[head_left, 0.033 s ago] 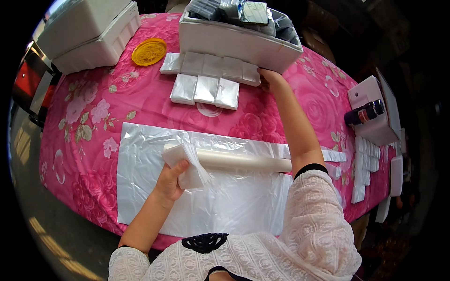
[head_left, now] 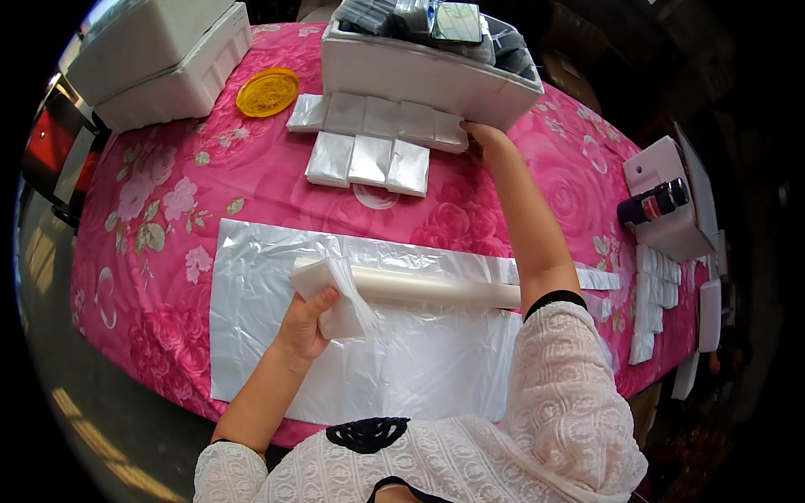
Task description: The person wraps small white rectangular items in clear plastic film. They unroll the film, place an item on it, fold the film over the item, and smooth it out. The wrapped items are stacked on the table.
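We see the left hand [head_left: 303, 323] clamped on a small white packet [head_left: 323, 289] half inside a clear plastic bag [head_left: 356, 298], just above the stack of clear sheets [head_left: 251, 335] spread on the pink floral desk [head_left: 168, 193]. The right hand [head_left: 482, 134] reaches well beyond it, fingers touching the nearest of the silver pouches [head_left: 369, 142] lined up against a white foam box [head_left: 419, 75]; its grip we cannot tell.
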{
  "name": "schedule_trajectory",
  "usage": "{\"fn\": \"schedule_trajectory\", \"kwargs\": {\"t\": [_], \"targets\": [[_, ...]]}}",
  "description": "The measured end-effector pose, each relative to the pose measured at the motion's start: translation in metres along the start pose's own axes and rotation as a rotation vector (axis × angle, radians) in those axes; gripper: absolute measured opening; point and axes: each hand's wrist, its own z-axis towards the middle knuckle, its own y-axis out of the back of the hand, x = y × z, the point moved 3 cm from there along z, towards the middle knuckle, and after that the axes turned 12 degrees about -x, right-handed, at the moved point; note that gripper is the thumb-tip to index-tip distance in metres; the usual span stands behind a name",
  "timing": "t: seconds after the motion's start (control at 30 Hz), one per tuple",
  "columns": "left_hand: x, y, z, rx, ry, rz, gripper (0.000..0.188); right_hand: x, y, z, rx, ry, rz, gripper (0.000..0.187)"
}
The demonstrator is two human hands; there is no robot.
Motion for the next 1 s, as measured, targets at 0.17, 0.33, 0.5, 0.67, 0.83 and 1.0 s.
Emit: {"fn": "schedule_trajectory", "kwargs": {"t": [0.17, 0.33, 0.5, 0.67, 0.83, 1.0], "targets": [[0.003, 0.007, 0.005, 0.045, 0.008, 0.013, 0.048, 0.003, -0.004, 0.000, -0.006, 0.018, -0.031, 0.025], [-0.008, -0.020, 0.002, 0.173, -0.145, 0.140, 0.054, 0.029, 0.017, -0.093, 0.221, 0.363, 0.000, 0.024], [0.002, -0.034, 0.006, 0.140, -0.327, 0.266, 0.051, -0.029, -0.008, -0.228, 0.569, 0.406, -0.019, 0.019], [0.005, -0.030, 0.005, 0.138, -0.249, 0.211, 0.039, -0.055, -0.014, -0.279, 0.572, 0.974, -0.216, 0.019], [-0.001, -0.027, -0.001, 0.011, -0.206, 0.115, 0.036, -0.047, -0.018, -0.231, 0.647, 0.442, -0.111, 0.035], [0.001, -0.014, -0.003, -0.027, -0.146, 0.055, 0.046, -0.045, -0.019, -0.123, 0.145, 0.380, -0.228, 0.037]]}}
